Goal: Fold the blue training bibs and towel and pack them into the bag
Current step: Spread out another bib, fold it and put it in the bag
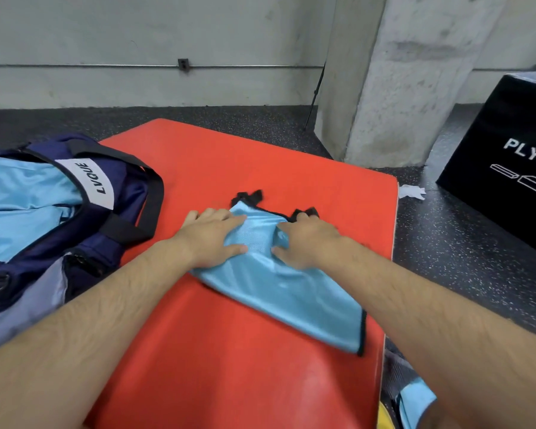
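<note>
A light blue training bib (279, 286) with black trim lies folded lengthwise on the red mat (217, 351), its black shoulder straps pointing away from me. My left hand (212, 235) presses flat on the bib's upper left edge. My right hand (307, 241) rests on the upper right part, fingers bent and bunching the fabric near the right strap. The navy bag (84, 218) sits open at the left, with light blue fabric (22, 205) lying inside it. More blue fabric (415, 400) lies off the mat at the lower right.
A black plyo box (508, 162) stands at the right on the speckled floor. A concrete pillar (393, 88) rises behind the mat. A scrap of white paper (410, 191) lies beside the mat's far right corner.
</note>
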